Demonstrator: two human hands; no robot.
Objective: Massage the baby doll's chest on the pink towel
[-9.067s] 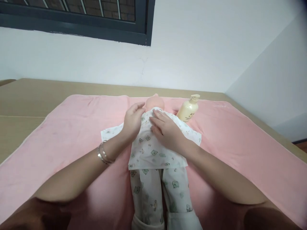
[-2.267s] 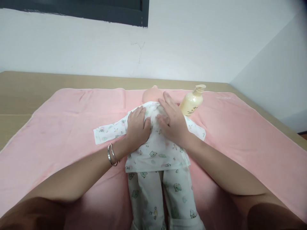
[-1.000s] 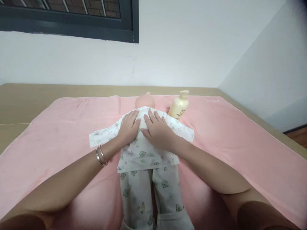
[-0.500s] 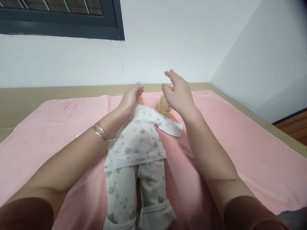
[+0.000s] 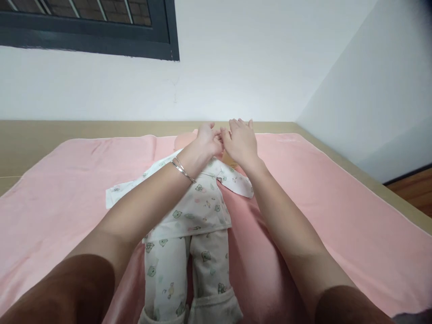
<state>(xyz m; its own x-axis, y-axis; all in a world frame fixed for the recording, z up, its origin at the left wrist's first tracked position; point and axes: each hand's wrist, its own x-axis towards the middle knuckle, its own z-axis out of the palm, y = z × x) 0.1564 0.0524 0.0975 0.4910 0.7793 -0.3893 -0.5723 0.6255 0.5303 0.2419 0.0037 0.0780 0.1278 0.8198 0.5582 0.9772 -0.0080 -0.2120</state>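
My left hand (image 5: 209,140), with silver bangles (image 5: 182,170) on its wrist, is open with the palm partly turned up and holds nothing I can see. Beside it, almost touching its fingers, my right hand (image 5: 240,143) has its fingers stretched out over the upper part of a yellowish bottle (image 5: 230,160). The bottle's top is hidden by that hand. Below my hands lies a white baby top (image 5: 199,204) with bear prints, above matching baby trousers (image 5: 168,274). A rounded, skin-coloured shape (image 5: 183,141), perhaps a doll's head, shows at the neck end.
A pink blanket (image 5: 320,216) covers most of the wooden surface (image 5: 40,135). A white wall (image 5: 236,58) rises behind, with a dark window frame (image 5: 165,31) at upper left. Brown boards (image 5: 413,191) show at far right.
My left hand has moved right, and my right hand has come down over the bottle, so they are now close together. More of the top's left sleeve shows.
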